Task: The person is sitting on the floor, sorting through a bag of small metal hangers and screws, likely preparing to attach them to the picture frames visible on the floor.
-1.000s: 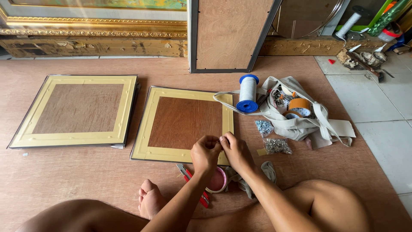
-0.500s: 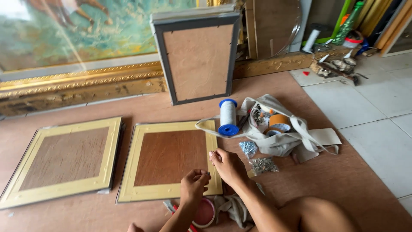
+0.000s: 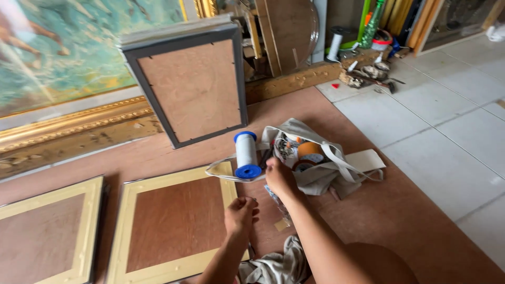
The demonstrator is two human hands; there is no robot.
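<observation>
My left hand (image 3: 242,213) hovers over the right border of a picture frame (image 3: 173,226) that lies face down, showing brown backing and yellow tape. Its fingers are pinched on something tiny and dark. My right hand (image 3: 279,178) reaches out to the grey cloth bag (image 3: 321,176), just right of a white thread spool with blue ends (image 3: 246,154). Its fingertips are at the bag's mouth, and the back of the hand hides what they do. Orange tape rolls (image 3: 310,151) sit inside the bag.
A second taped frame (image 3: 47,236) lies at the left. A grey-edged frame (image 3: 192,87) leans against a big gold-framed painting (image 3: 63,52). A rag (image 3: 273,265) lies by my leg. Tools (image 3: 368,73) are scattered at the back, with white tiles (image 3: 436,121) on the right.
My head has turned up and to the right. My right hand left the frame edge and moved to the bag. My left hand stayed pinched by the frame.
</observation>
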